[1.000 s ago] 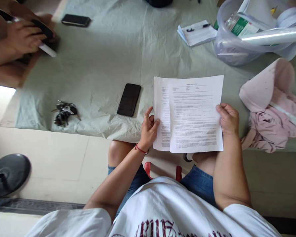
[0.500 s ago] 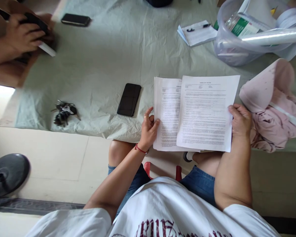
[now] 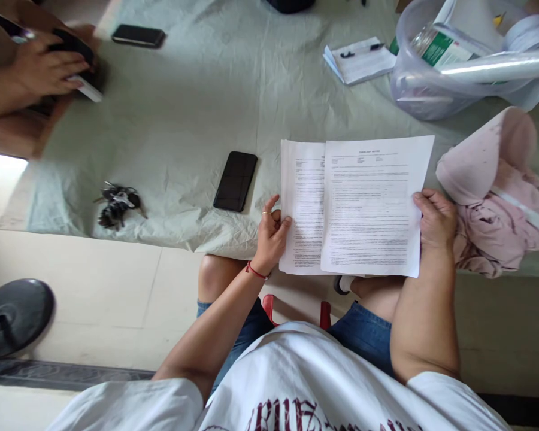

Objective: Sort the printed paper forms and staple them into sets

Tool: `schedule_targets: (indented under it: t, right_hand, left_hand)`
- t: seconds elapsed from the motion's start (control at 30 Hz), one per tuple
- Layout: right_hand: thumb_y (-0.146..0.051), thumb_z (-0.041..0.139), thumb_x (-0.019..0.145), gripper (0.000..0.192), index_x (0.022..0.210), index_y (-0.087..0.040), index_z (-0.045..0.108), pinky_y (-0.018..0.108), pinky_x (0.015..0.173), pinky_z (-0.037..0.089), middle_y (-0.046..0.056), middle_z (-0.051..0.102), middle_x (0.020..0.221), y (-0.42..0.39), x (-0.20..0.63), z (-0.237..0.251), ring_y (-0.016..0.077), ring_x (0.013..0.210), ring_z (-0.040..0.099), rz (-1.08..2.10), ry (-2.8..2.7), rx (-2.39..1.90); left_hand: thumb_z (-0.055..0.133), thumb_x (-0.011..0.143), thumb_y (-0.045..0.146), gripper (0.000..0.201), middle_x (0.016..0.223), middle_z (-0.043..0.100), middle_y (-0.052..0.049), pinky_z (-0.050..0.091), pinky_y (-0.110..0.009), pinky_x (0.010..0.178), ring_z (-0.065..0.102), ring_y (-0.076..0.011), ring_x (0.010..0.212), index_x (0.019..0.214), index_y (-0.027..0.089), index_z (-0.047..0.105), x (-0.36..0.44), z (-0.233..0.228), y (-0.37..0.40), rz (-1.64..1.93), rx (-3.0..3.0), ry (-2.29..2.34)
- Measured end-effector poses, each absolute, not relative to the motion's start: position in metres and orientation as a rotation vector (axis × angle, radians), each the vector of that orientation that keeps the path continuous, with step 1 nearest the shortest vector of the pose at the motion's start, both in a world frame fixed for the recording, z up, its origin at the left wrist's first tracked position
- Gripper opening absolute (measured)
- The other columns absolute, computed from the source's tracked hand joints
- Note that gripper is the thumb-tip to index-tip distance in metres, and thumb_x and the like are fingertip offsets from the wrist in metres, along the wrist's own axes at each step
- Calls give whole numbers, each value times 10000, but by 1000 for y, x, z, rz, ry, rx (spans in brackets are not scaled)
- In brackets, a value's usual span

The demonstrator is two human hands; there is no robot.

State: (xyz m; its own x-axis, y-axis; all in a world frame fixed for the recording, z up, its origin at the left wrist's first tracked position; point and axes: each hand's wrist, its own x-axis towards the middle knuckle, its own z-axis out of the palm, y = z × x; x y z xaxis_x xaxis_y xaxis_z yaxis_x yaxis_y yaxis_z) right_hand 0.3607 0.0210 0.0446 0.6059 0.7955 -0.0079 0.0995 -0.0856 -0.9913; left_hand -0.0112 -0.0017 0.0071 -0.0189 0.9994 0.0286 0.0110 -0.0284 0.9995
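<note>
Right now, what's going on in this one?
A person's left hand grips printed papers by their left edge, while the right hand holds the top page, overlapping the rest, offset rightward. A phone lies on the table to their left, with keys farther left. At upper left, another person's hand is on a dark object.

Table (image 3: 175, 120) under a creased grey-green sheet (image 3: 251, 84)
Along its near edge: bunched dark metal keys (image 3: 113, 215), flat black rectangular phone (image 3: 236, 181), crumpled pink fabric (image 3: 498, 230).

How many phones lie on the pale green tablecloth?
2: a black rectangular phone near the person's left hand, and a dark slim phone at the picture's upper left. The white printed papers could hide more.
</note>
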Motion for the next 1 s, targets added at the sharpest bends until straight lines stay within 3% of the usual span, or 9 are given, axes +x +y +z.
schedule_targets:
  t: [0.47,0.63,0.83,1.0]
  right_hand:
    - [-380,855,653,252,780,-194,741,283,665,429,-23,666,726,21,348,49,135,691,547,741,-783,-1532]
    - [-457,901,656,324,777,-208,733,290,630,456,-16,669,730,24,341,46,145,663,561,786,-842,-1529]
    - [-559,937,704,388,784,-243,726,288,622,486,-38,682,733,27,338,35,147,650,586,789,-916,-1497]
    - [-489,875,775,297,814,-227,741,279,662,493,-41,704,754,26,324,30,138,674,594,830,-983,-1466]
  left_hand:
    - [714,1050,492,601,812,549,31,393,-314,651,483,-154,686,1572,280,505,-12,5,-1,1241,1239,1213]
    - [724,1043,500,581,835,616,13,447,-311,659,546,-159,705,1549,284,538,-10,3,0,1270,1247,1205]
    - [740,1027,517,552,943,714,-24,528,-310,696,658,-172,799,1491,263,583,-9,4,0,1249,1223,1204]
    - [755,1014,489,427,1142,797,-83,627,-384,893,763,-227,1038,1341,240,639,-6,11,1,1233,1184,1182]
